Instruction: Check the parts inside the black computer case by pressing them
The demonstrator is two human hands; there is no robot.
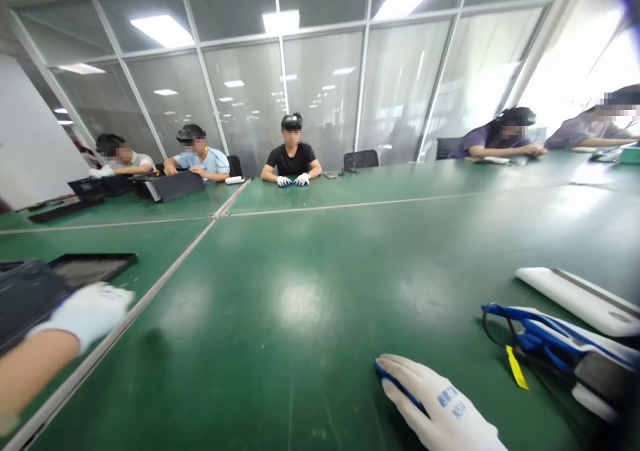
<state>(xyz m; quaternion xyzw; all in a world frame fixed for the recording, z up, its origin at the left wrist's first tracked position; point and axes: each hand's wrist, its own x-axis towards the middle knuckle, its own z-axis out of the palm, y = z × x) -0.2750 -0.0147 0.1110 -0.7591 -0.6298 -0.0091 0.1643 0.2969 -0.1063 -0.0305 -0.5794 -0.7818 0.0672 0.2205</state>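
My right hand (435, 404), in a white knit glove with a blue palm, lies palm down on the green table (325, 278) near the bottom of the view. Its fingers are stretched out, close together, and nothing shows in them. To its right is a blue-and-white bundle (555, 338) that looks like work gloves, with a thin black cable (493, 334) and a yellow tag (517, 369). Behind the bundle rests a long white object (580, 298) with a grey strip. My left hand does not show.
At the left, a co-worker's gloved hand (95, 311) reaches in beside a dark panel (30, 298) and a black tray (95, 264). A pale seam (165, 279) divides the tables. Several people sit across, two at black cases (175, 184).
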